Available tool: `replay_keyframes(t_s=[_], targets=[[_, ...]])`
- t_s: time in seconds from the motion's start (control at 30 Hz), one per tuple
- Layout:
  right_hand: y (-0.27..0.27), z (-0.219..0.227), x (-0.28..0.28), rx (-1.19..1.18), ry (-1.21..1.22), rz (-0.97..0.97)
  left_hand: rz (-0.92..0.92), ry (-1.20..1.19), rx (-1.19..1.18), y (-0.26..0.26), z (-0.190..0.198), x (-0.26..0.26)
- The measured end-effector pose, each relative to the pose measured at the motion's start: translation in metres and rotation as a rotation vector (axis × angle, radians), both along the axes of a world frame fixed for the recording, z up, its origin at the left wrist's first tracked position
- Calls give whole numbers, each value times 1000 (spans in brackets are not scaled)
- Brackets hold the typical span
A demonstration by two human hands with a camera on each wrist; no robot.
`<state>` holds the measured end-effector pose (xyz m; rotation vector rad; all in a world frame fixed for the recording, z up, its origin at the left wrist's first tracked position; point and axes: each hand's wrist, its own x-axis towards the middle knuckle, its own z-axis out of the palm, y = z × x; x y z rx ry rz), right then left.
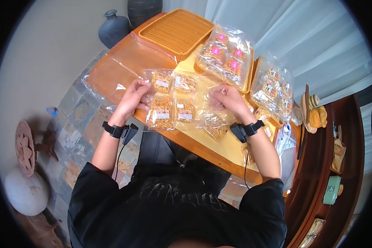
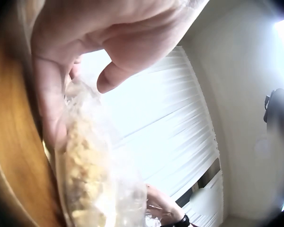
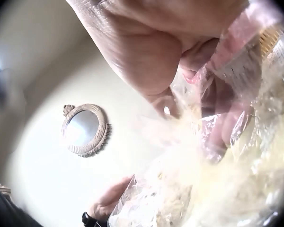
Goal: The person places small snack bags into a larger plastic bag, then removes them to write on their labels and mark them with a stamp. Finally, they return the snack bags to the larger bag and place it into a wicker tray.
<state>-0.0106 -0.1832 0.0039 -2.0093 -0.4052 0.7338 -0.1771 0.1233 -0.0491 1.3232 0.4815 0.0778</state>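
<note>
A clear plastic bag (image 1: 172,97) with several labelled packs of a golden snack lies at the table's front edge, spread between both hands. The left hand (image 1: 133,99) grips its left side; in the left wrist view that hand (image 2: 85,56) has its fingers behind the bag (image 2: 90,175) and its thumb in front. At the bag's right part, the right hand (image 1: 230,100) pinches the loose film. The right wrist view shows the right hand (image 3: 180,71) with fingers inside or behind the film (image 3: 255,151); which one I cannot tell.
An empty wicker tray (image 1: 175,31) stands at the back. Right of it are trays with bagged packs, pink-labelled ones (image 1: 234,65) and others (image 1: 272,89). A large clear film (image 1: 115,78) covers the table's left part. Loose packs (image 1: 216,131) lie near the right hand. Wooden shelves (image 1: 318,186) stand at the right.
</note>
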Motion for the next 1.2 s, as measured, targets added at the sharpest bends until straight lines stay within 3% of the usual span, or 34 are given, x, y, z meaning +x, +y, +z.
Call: replay_keyframes(t_s=[0.13, 0.2, 0.37, 0.5, 0.6, 0.77, 0.87, 0.93, 1.03, 1.2], targets=[[13, 31, -1, 45, -95, 56, -20, -16, -17, 5, 1, 0], [15, 45, 10, 66, -194, 112, -136, -95, -97, 10, -5, 1], [46, 137, 13, 39, -346, 110, 19, -226, -239, -5, 38, -3], [79, 176, 83, -57, -527, 331, 96, -393, -253, 4, 51, 16], [124, 184, 156, -160, -620, 328, 192, -423, -262, 3, 64, 54], [215, 159, 271, -340, -766, 292, 314, -518, -259, 19, 48, 146], [262, 121, 296, -500, -969, 272, 351, -411, -291, 26, 35, 179], [279, 92, 295, -653, -1343, 193, 209, -252, -513, 30, 29, 186], [296, 41, 315, -614, -1390, 190, 200, -232, -479, 20, 33, 157], [298, -2, 342, -727, -1259, 117, 64, -340, -460, 12, 68, 39]])
